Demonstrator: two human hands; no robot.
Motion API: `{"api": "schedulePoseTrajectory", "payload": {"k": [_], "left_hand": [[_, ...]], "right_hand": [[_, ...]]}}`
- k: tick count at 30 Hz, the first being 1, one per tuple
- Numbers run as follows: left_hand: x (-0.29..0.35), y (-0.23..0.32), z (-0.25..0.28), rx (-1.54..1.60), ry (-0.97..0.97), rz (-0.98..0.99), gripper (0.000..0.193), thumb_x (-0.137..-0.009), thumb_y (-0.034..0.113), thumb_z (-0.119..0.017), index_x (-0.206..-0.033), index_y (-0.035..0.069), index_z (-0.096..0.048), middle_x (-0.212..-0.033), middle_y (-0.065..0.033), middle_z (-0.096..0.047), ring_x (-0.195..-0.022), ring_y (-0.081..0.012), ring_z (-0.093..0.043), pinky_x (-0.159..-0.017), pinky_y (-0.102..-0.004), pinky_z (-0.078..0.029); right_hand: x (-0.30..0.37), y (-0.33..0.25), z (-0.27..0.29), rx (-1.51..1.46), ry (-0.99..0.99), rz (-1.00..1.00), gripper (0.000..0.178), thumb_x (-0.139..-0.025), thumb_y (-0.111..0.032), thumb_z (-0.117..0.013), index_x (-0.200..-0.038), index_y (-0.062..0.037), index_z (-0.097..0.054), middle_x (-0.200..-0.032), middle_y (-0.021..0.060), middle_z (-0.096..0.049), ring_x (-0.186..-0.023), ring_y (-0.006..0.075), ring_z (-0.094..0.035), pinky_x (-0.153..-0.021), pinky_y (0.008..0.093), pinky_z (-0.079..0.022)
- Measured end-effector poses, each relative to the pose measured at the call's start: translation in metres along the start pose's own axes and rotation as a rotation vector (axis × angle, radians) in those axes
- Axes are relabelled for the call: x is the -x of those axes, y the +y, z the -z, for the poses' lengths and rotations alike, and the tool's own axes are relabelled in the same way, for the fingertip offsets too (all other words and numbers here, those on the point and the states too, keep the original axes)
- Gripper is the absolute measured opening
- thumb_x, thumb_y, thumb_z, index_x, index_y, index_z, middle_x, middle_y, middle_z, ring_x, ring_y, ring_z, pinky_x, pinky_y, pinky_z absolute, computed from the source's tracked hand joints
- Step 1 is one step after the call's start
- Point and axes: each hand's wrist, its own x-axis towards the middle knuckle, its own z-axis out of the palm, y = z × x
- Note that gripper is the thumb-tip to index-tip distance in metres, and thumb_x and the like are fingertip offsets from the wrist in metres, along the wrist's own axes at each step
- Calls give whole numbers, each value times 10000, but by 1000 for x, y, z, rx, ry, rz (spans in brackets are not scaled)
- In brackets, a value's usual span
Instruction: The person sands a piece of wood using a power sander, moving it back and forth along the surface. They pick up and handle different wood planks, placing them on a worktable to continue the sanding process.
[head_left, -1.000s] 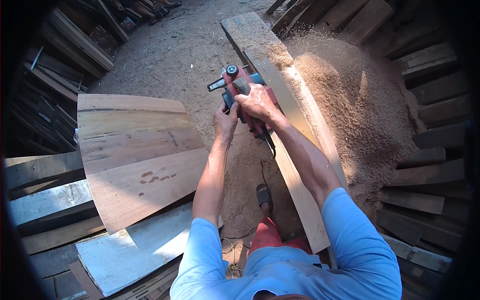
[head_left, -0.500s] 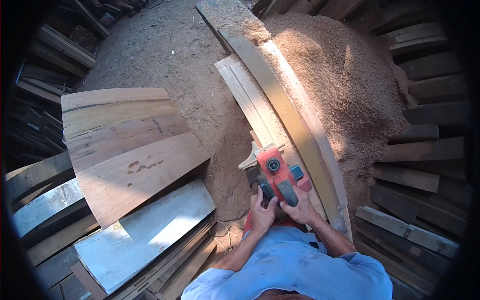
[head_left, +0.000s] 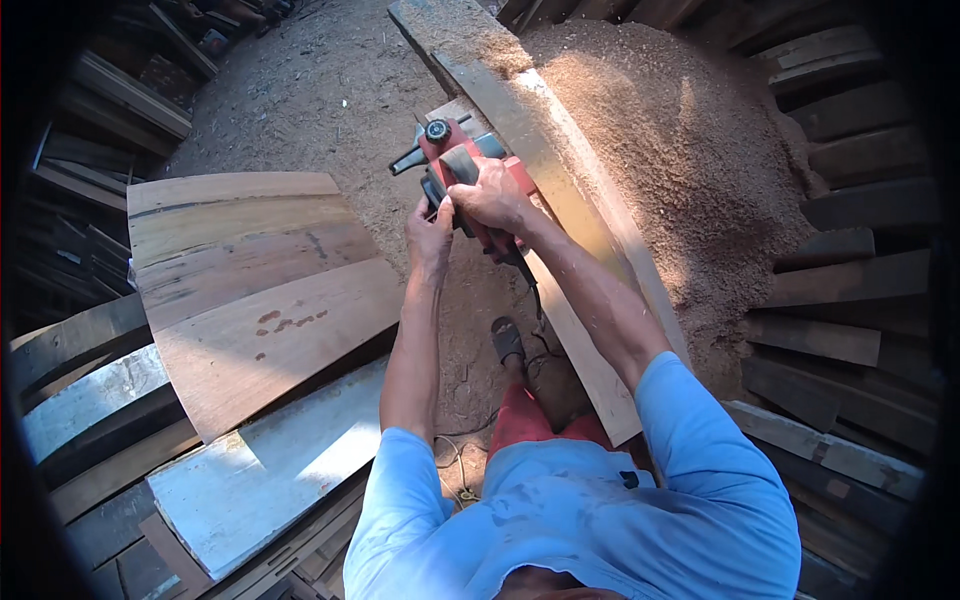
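Note:
A red electric hand planer (head_left: 437, 150) with a black knob rests at the far part of a pale plank (head_left: 578, 345). My right hand (head_left: 492, 197) is closed round its rear handle, arm stretched forward. My left hand (head_left: 430, 238) grips the dark left side of the planer's body, its thumb near the right hand. A black cord (head_left: 535, 290) trails from the planer's back end toward my feet. Along the plank's right side runs a long, thick board (head_left: 560, 185), dusted with shavings at its far end. The planer and my hands hide part of the plank.
A big heap of wood shavings (head_left: 690, 160) lies right of the boards. Wide wooden panels (head_left: 270, 290) and a whitish board (head_left: 280, 470) sit at the left. Stacked planks (head_left: 850, 290) line the right. The cord coils on the ground near my sandalled foot (head_left: 508, 340).
Both hands have pushed the planer forward along the plank, away from my body. My arms are now stretched out, and my foot and the plank's near end have come into view.

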Motion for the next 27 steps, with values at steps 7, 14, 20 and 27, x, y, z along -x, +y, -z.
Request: {"api": "schedulePoseTrajectory", "payload": {"k": [7, 14, 20, 27], "left_hand": [[53, -23, -17, -120, 53, -5, 339, -1022, 167, -666, -1319, 5, -667, -1071, -62, -755, -923, -126, -677, -810, -302, -540], [275, -58, -56, -440, 41, 91, 735, -933, 301, -814, -1549, 40, -508, -1096, -139, -592, -972, -252, -620, -882, -371, -525], [439, -62, -91, -400, -30, 214, 716, -917, 148, -807, -1559, 56, -502, -1049, -95, -582, -998, -206, -600, -872, -336, -520], [400, -61, -86, -402, 31, 177, 810, -864, 239, -870, -1539, -11, -497, -1013, -124, -569, -957, -246, -578, -845, -354, -502]], "right_hand": [[54, 12, 6, 56, 33, -28, 401, -785, -227, -694, -1009, 102, -642, -822, 232, -721, -720, 296, -742, -671, 410, -600], [272, 46, 31, 122, 8, -193, 429, -810, -254, -793, -1074, 50, -645, -969, 256, -702, -903, 394, -710, -828, 459, -559], [440, 61, 47, 19, -26, -288, 320, -862, -151, -772, -1094, 21, -634, -932, 171, -692, -863, 267, -694, -780, 426, -553], [405, 62, 43, 79, -47, -240, 270, -880, -114, -746, -1093, 5, -630, -870, 71, -642, -798, 158, -630, -725, 363, -539]]}}
